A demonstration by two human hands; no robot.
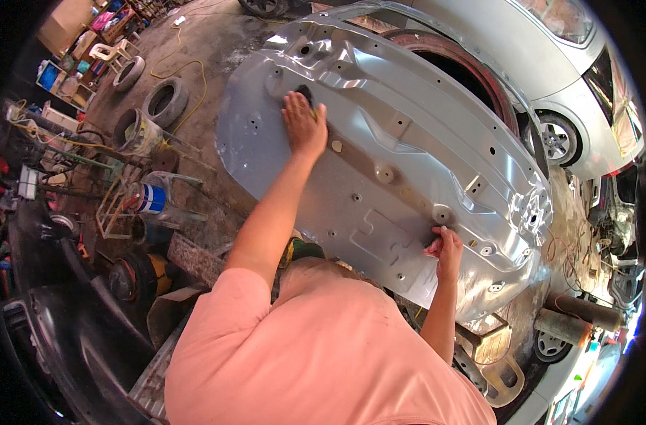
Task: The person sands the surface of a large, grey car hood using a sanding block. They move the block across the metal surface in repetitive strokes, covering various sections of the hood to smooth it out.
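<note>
A large silver-grey car body panel (301,170) with pressed ribs, recesses and several holes lies in front of me. My left hand (306,126) rests palm down on its far left part, fingers stretched out and thumb apart. A dark patch shows just beyond those fingers; whether it is a hole or a pad under the hand I cannot tell. Over the panel's near right part, by a round recess (443,214), is my right hand (447,248). Its fingers are curled together, and what they hold, if anything, is hidden.
A red-rimmed tire (503,106) lies beyond the panel, near a silver car (549,64). Loose tires (165,103), a bucket (136,132) and a blue-and-white can (151,198) stand to the left. Black car parts (75,312) fill the lower left; a plastic chair (503,379) is at lower right.
</note>
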